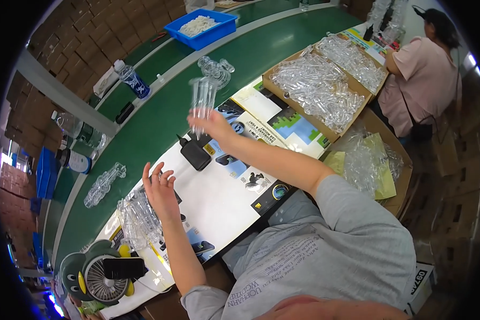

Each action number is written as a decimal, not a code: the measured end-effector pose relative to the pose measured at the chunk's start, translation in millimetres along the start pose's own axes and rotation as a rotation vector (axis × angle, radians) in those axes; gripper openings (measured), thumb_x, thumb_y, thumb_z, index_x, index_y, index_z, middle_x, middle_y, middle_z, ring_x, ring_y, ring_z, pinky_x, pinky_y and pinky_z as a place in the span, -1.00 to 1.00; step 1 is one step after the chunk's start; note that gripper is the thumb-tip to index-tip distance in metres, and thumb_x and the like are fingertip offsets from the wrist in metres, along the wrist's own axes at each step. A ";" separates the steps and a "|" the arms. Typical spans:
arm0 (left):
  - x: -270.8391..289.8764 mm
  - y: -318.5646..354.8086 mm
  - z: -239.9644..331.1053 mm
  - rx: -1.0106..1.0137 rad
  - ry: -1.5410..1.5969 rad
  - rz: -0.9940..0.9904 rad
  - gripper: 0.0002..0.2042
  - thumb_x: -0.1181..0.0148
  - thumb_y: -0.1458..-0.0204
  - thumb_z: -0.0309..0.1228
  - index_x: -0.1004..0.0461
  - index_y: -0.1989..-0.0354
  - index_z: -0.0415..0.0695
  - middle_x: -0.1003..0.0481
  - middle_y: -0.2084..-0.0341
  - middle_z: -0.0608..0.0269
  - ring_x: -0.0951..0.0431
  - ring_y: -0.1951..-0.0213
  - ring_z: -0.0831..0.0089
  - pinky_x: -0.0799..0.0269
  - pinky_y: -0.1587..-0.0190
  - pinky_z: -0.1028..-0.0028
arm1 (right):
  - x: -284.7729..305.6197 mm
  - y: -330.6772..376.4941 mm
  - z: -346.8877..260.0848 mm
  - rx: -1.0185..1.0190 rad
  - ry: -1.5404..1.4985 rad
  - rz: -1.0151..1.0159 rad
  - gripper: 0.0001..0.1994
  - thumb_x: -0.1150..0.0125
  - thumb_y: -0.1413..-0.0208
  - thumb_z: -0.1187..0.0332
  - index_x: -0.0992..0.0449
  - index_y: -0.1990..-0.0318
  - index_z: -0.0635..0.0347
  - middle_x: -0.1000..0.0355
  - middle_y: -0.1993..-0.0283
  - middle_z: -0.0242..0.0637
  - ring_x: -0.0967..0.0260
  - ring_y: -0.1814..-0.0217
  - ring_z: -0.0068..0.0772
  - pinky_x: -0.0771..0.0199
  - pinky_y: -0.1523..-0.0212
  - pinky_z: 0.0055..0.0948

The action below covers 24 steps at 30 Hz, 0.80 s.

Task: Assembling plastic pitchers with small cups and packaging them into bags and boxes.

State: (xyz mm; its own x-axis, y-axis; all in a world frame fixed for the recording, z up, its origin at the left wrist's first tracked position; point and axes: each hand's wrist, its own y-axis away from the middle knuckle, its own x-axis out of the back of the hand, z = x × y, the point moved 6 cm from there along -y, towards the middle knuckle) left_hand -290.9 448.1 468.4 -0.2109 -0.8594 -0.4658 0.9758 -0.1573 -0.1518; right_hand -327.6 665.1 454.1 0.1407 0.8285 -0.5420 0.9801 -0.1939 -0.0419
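Observation:
My right hand (214,127) is raised over the green conveyor belt (160,117) and grips a bundle of clear plastic tubes (201,98) that point up and away. My left hand (159,189) hovers open above the white printed cardboard sheet (218,197), fingers spread, right beside a pile of clear plastic tubes (136,216) at the sheet's left end. A black box-shaped device (195,153) lies on the sheet between the hands.
Cardboard boxes of clear plastic parts (320,88) sit to the right, with a bag of more parts (365,160). Another person in pink (418,80) sits beyond. On the belt lie clear bundles (104,184), (216,68). A blue bin (200,26), bottles (132,79) and a penguin-shaped fan (98,274) stand around.

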 end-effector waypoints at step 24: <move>-10.6 -2.1 -1.0 0.014 -0.021 0.006 -0.65 0.14 -0.11 -0.41 -0.12 -0.08 -0.17 -0.34 0.12 0.10 -0.39 0.43 0.49 -0.31 0.29 0.57 | 78.2 -132.0 -13.0 -0.024 -0.471 0.370 -0.76 -0.24 0.09 0.41 -0.33 0.28 0.22 -0.34 0.42 -0.19 -0.29 0.50 -0.40 -0.29 0.60 -0.55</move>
State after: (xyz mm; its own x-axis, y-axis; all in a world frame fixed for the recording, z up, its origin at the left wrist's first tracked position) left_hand -290.8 458.0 472.8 -0.2036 -0.8703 -0.4485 0.9779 -0.1584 -0.1365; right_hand -444.2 762.3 428.1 0.4020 0.3849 -0.8308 0.8813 -0.4089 0.2369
